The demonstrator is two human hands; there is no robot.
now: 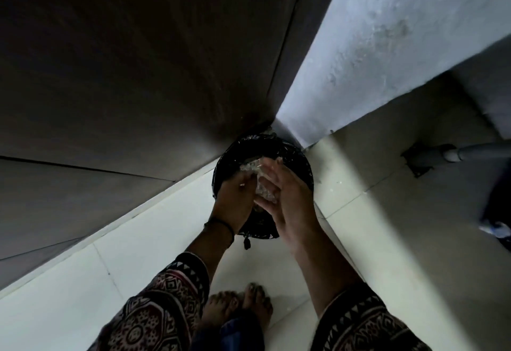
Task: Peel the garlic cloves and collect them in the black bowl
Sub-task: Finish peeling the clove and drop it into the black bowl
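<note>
The left hand (235, 198) curls its fingers round a pale papery clump (266, 188), and the right hand (289, 193) presses straight fingers against it. Both are just above a round black bin (301, 168), lined with plastic, in the floor corner.

Sleeves (163, 309) are a maroon, black and white geometric print, bin liner (296, 157) is glossy black, peels (265, 189) whitish, floor tiles (69, 281) pale cream, wall (373, 60) blotchy grey.
</note>
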